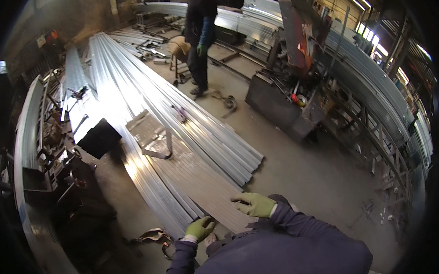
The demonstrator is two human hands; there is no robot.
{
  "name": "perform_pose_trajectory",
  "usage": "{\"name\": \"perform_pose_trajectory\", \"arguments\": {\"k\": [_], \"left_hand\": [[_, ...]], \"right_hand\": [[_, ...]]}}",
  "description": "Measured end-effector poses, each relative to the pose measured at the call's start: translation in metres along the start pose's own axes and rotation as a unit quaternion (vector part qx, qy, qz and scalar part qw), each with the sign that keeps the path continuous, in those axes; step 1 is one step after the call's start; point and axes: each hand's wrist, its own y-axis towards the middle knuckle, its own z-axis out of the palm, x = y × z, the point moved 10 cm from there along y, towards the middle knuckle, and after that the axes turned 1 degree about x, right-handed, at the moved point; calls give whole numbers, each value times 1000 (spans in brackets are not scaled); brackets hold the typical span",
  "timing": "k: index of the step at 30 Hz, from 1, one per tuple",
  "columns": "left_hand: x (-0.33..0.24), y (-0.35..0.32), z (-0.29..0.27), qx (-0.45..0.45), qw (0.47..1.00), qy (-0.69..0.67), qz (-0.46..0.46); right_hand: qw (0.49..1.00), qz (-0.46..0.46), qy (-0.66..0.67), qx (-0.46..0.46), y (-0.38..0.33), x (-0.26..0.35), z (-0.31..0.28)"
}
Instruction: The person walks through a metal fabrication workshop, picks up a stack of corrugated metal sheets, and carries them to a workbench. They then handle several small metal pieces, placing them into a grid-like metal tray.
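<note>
Both my hands wear green gloves over dark blue sleeves. My left hand (199, 228) is curled on the near end of a long shiny metal profile (183, 206) in the big stack of galvanized profiles (146, 110) lying on the floor. My right hand (254, 204) hovers with its fingers spread just above the near end of a flat grey strip (209, 185) on top of that stack; whether it touches the strip I cannot tell.
A short metal piece and a bent bracket (154, 134) lie on the stack. A black box (99, 138) sits at its left. Another person in green gloves (200, 41) stands behind. A dark machine (288, 101) stands right, racks of profiles (372, 93) beyond. Straps (153, 236) lie on the floor.
</note>
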Motion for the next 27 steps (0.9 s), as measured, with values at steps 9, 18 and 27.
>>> {"name": "perform_pose_trajectory", "arguments": {"k": [9, 18, 27], "left_hand": [[-185, 93, -245, -527, 834, 111, 118], [-670, 338, -57, -316, 873, 217, 301], [-824, 442, 35, -244, 878, 287, 295]], "right_hand": [[994, -48, 45, -90, -32, -184, -155], [954, 88, 169, -231, -135, -451, -402], [957, 173, 149, -179, -196, -499, -544]]}}
